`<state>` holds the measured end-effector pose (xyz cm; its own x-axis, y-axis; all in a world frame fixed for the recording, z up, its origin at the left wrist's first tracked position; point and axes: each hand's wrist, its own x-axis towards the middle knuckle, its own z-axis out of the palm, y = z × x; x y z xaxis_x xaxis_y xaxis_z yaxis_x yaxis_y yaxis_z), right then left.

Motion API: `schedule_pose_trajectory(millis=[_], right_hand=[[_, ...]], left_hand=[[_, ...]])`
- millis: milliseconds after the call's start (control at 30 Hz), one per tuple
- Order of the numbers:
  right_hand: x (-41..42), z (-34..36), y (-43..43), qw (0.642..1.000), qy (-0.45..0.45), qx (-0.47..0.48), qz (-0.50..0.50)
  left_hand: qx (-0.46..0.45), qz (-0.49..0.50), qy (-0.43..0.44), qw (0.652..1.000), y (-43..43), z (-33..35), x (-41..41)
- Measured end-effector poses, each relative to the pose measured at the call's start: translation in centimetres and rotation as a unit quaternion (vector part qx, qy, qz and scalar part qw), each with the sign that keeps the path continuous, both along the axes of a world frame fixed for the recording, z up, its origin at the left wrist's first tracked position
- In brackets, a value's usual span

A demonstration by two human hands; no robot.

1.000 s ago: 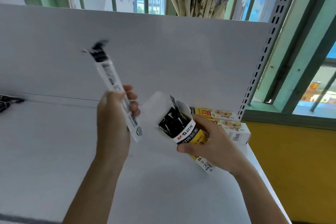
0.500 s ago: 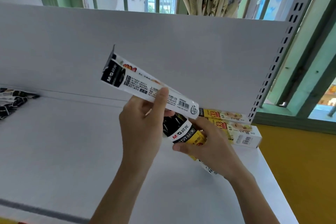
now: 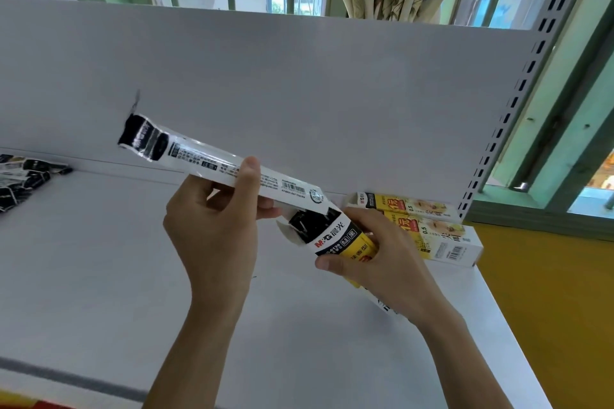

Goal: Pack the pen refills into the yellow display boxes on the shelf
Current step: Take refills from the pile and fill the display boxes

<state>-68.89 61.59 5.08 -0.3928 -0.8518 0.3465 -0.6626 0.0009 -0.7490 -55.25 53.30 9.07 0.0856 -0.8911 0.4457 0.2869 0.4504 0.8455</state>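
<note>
Pen-refill pack [image 3: 229,171]: one in hand, long, flat and white, black-printed at the far end, barcode near the close end. Pinched between thumb and fingers of left hand [image 3: 212,239], forearm reaching up from 6 o'clock. Slanted from 10 o'clock down to 4 o'clock, lower end right at the open mouth of a yellow display box [image 3: 335,237]. One such box gripped in right hand [image 3: 385,266], fingers curled round its body, mouth tilted toward 10 o'clock, black refill tops showing inside. Two more yellow boxes [image 3: 428,212] lying together on the white shelf [image 3: 99,276] at 3 o'clock, just behind right hand. Heap of loose packs [image 3: 23,183] at 9 o'clock on the shelf, count unclear.
</note>
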Motion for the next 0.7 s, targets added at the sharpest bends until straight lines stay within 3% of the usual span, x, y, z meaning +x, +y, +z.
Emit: schedule_pose_trajectory(millis=[100,333,600,700], right_hand=[[-0.1,0.0,0.0,1.000,-0.009,-0.010,-0.007],[0.1,-0.2,-0.1,1.000,0.009,-0.006,-0.009],[0.4,-0.9,-0.3,0.998,0.057,0.006,-0.021],[0.4,-1.0,-0.5,0.997,0.066,0.005,-0.032]], left_hand=[[0.006,0.003,0.026,1.000,-0.2,-0.1,0.5],[0.011,-0.011,-0.011,1.000,0.1,-0.1,-0.4],[-0.116,0.071,-0.152,0.979,-0.1,-0.8,-0.7],[-0.050,0.044,-0.144,0.987,0.0,-0.5,-0.8]])
